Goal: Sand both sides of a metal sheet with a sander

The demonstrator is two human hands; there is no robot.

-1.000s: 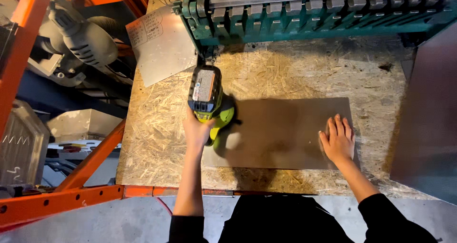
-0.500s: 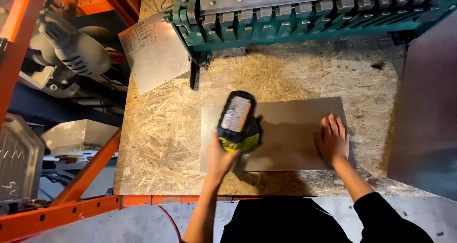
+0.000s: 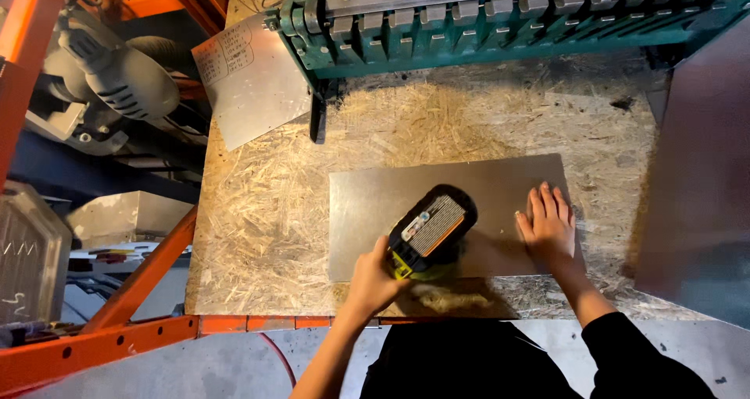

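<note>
A cordless tool [image 3: 431,231] with a black battery and a yellow-green body was gripped by the left hand [image 3: 373,278], the fingers closed around its handle. The tool was held over the front edge of a metal sheet [image 3: 375,200], near the middle of that edge; whether its working end touched the sheet could not be told, because the battery hid it. The right hand [image 3: 549,225] was laid flat on the right end of the sheet, fingers spread and open, nothing clasped in it.

The sheet was lying flat on a chipboard bench [image 3: 258,235], toward its front. Behind it a green bending machine [image 3: 500,16] was seen, and a smaller sheet [image 3: 254,82] was leaning at the back left corner.

The sheet was judged to be thin, stiff enough to stay flat, but smooth and likely to slide on the board, with sharp edges; it would best be pressed from above with a flat palm, away from the edges. The tool was judged to be rather heavy at the battery end, so a firm grip on the handle was needed.
</note>
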